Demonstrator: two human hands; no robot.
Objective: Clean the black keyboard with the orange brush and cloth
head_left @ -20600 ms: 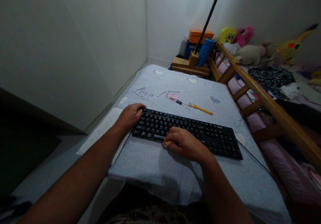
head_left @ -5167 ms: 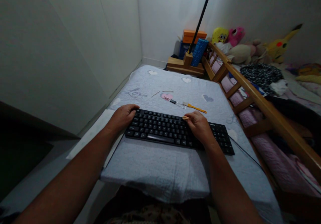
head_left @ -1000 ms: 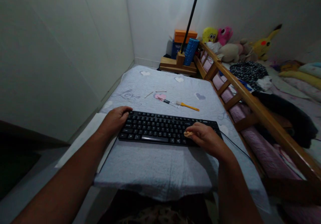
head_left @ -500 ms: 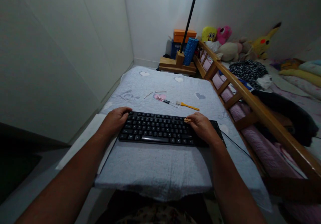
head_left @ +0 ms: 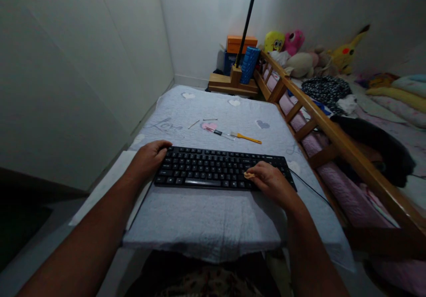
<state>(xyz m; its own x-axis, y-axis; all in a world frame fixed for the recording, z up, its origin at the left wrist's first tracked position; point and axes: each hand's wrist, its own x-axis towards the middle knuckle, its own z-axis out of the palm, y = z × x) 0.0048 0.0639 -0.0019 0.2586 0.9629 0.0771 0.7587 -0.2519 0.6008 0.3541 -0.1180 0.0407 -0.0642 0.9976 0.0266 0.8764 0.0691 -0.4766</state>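
A black keyboard (head_left: pixel 206 167) lies across the cloth-covered table. Around its left end my left hand (head_left: pixel 151 155) is closed, thumb and fingers at the far left corner. My right hand (head_left: pixel 268 177) pinches a small folded orange-tan piece, perhaps cloth (head_left: pixel 249 175), pressed on the keys right of the middle. That hand hides part of the keyboard's right side. Beyond the keyboard lie a yellow-handled brush (head_left: pixel 248 138), a slim tool with a black grip (head_left: pixel 218 132) and two thin sticks, one of them a pale stick (head_left: pixel 210 119).
The keyboard's cable (head_left: pixel 313 185) runs off over the table's right side. A wooden bed rail (head_left: pixel 313 115) stands close along the right. On the left is a pale wall or cabinet panel (head_left: pixel 83 75). Behind the table stands a wooden lamp base (head_left: pixel 219 80) with a black pole.
My right hand has moved toward me over the keys, with the orange-tan piece still pinched. My left hand keeps its hold on the keyboard. The view has shifted slightly.
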